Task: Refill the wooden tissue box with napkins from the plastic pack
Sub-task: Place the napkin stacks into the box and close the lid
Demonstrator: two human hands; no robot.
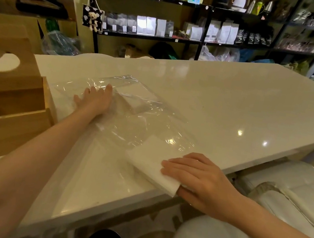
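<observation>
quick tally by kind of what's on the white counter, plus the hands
wooden tissue box: 1
plastic pack: 1
napkin stacks: 2, one inside the pack, one under the right hand
hands: 2, left hand, right hand
total: 6

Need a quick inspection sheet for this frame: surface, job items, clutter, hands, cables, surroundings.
Surface: white counter, glossy.
Job items: wooden tissue box at left, lid open; clear plastic pack lying flat; napkin stack at the near edge.
Clutter: nothing seen.
Hands: left hand flat on the pack; right hand gripping the napkin stack.
Cables: nothing seen.
Surroundings: black shelves of bagged goods; white chairs below right.
</observation>
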